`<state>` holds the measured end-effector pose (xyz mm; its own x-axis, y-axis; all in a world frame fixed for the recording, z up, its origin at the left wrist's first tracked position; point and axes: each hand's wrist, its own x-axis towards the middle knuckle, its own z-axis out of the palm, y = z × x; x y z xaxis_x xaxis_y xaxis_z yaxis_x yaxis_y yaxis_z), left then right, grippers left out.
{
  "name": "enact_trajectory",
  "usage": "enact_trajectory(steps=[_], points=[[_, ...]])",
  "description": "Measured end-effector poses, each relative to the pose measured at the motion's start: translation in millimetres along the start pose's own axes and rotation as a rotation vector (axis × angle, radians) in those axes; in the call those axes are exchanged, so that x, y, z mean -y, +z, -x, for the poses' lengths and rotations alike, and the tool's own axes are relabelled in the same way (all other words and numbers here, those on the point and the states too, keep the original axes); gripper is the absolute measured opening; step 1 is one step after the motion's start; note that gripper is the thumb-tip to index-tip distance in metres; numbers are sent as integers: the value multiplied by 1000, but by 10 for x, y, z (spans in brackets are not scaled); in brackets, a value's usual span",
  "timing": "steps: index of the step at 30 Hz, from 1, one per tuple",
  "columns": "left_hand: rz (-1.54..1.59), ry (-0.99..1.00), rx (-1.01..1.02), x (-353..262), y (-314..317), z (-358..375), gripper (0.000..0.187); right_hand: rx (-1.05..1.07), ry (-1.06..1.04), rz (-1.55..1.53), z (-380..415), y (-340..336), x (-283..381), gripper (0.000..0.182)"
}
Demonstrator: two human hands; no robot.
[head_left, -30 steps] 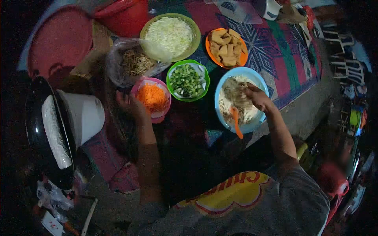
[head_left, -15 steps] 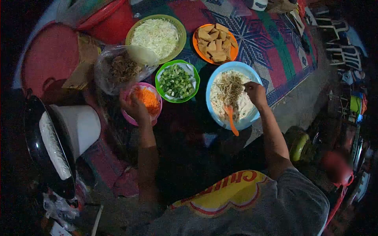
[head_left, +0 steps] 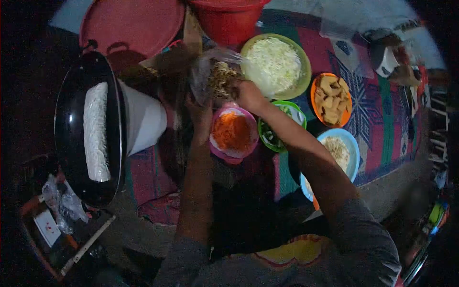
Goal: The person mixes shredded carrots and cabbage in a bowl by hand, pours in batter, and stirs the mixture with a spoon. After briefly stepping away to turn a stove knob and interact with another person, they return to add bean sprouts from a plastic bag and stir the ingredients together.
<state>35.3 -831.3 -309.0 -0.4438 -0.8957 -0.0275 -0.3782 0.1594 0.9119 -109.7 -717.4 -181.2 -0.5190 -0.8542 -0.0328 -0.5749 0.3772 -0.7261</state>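
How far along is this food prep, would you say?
Done, it seems: the blue bowl already holds a pale mix with brown strands on top. In hand: both the left hand and right hand are at the clear bag of brown strands. Untouched, by the look: grated carrot, shredded cabbage, fried pieces.

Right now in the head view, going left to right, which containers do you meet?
Black wok → white bucket → pink bowl of grated carrot → green bowl of chopped greens → orange bowl of fried pieces.
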Motion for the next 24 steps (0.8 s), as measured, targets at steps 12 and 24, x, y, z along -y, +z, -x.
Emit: enact_trajectory(steps=[12, 24], points=[[266, -481, 199, -690, -210, 120, 61, 295, 448, 717, -336, 858, -674, 71], [-60, -261, 195, -214, -12, 92, 56, 290, 230, 374, -340, 320, -354, 24]])
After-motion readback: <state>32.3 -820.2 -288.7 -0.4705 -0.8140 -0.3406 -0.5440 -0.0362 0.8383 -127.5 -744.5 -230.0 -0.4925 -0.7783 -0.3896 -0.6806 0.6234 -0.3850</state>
